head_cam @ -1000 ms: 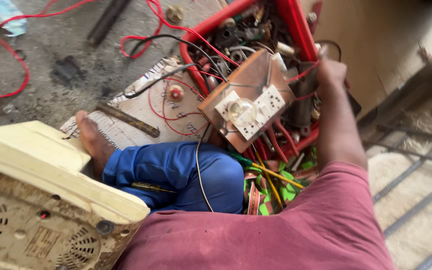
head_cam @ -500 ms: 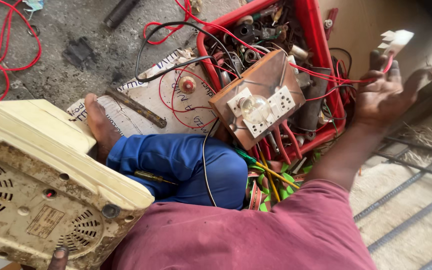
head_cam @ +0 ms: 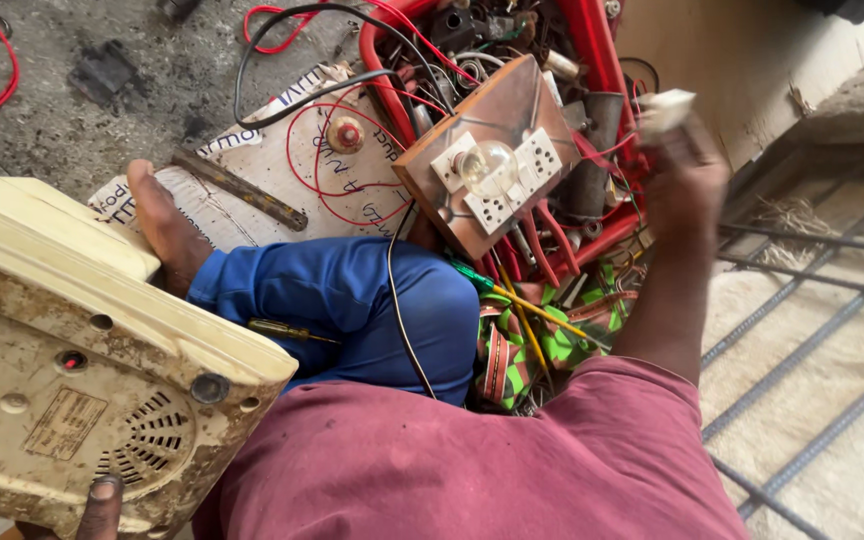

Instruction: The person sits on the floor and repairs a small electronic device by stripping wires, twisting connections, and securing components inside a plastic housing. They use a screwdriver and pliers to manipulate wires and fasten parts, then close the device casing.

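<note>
Concrete floor (head_cam: 72, 120), stained, wires strewn | red crate (head_cam: 607, 70) beside metal grating (head_cam: 812, 330) | my right hand (head_cam: 687, 185) pinched a blurred white part (head_cam: 667, 108) above crate | left hand (head_cam: 100, 505) mostly cut off under cream casing (head_cam: 82, 390), grip unclear.

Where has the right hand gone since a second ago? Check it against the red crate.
Yes. The right hand has lifted out of the red crate and swung to its right edge, holding a small white part.
</note>
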